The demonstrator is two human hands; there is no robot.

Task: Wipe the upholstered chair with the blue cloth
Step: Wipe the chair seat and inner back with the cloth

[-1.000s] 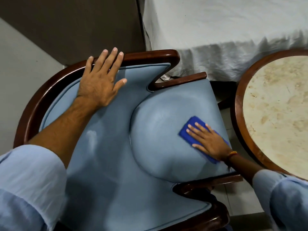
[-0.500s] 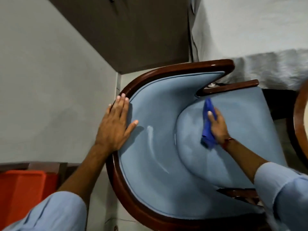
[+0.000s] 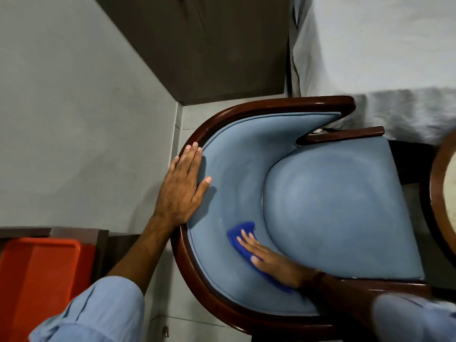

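The upholstered chair (image 3: 333,218) has light blue padding and a curved dark wooden frame; I look down on it from above. My left hand (image 3: 181,191) lies flat, fingers together, on the top rim of the backrest at the left. My right hand (image 3: 274,262) presses the blue cloth (image 3: 240,233) flat against the inner backrest, just left of the seat cushion's rounded edge. Part of the cloth is hidden under my palm; my right hand is blurred.
A grey wall is at the left. An orange plastic tray (image 3: 42,280) sits at the lower left. A bed with a white sheet (image 3: 382,58) stands behind the chair. The rim of a round wooden table (image 3: 436,198) is at the right edge.
My right hand slid the cloth from the seat cushion's far left edge down onto the inner backrest, nearer to me. My left hand stayed on the rim. The view shifted.
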